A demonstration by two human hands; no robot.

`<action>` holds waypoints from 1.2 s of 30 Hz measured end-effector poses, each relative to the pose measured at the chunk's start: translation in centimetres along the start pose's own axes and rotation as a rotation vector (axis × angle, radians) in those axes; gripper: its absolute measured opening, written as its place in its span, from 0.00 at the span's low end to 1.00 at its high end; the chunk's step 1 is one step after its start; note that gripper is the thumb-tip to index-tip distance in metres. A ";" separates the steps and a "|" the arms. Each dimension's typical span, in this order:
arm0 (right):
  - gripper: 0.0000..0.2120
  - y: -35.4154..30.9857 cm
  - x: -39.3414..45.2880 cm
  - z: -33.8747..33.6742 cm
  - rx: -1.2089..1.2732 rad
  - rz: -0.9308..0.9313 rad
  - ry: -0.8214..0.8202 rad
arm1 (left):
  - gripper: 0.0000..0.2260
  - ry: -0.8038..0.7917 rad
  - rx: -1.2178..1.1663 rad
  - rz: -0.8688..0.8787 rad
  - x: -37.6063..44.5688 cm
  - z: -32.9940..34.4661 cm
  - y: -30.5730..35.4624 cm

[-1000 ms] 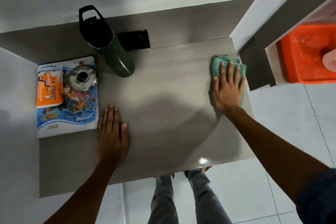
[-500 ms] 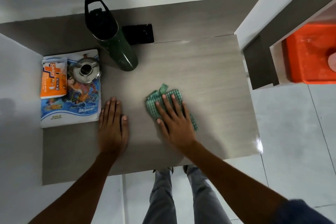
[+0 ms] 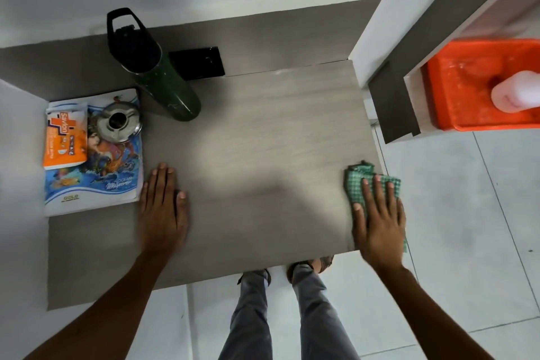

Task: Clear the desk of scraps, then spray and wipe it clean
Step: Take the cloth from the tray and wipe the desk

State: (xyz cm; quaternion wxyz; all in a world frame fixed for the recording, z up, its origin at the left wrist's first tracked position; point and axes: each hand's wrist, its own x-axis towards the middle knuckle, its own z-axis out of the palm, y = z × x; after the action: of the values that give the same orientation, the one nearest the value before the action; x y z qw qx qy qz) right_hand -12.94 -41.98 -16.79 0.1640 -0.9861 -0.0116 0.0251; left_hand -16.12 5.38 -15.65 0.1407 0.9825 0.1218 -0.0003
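The right hand (image 3: 378,213) lies flat, fingers straight and slightly spread, pressing the green checked cloth (image 3: 358,184) onto the worktop (image 3: 263,140) at its right edge; part of the cloth hangs past that edge under the palm, likely so the stroke carries any wetness off the side; the cloth's long axis runs with the fingers, away from the person, its bunched corner pointing ahead of the fingertips. The left hand (image 3: 162,207) is released and flat on the worktop, holding nothing, probably bracing the body; just beside its little finger lies a notebook (image 3: 111,184) carrying a Savlon packet (image 3: 65,137) and a steel ashtray (image 3: 119,123); ahead of it stands a dark green bottle (image 3: 163,79).
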 end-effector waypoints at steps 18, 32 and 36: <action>0.27 6.6 7.5 -9.1 1.548 0.930 0.014 | 0.35 0.004 -0.029 0.056 3.7 2.7 12.8; 0.28 13.4 11.6 -13.5 1.591 0.781 0.105 | 0.30 0.036 -0.047 0.282 6.7 8.1 30.4; 0.28 14.6 13.7 -15.0 1.606 0.730 0.150 | 0.31 0.012 -0.048 0.290 7.0 9.2 33.6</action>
State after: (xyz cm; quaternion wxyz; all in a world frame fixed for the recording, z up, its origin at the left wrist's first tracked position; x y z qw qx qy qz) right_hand 1.71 -60.21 -7.94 0.7888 -0.5146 0.3358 0.0117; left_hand -0.96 -26.80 -15.44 0.1618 0.9862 -0.0205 0.0290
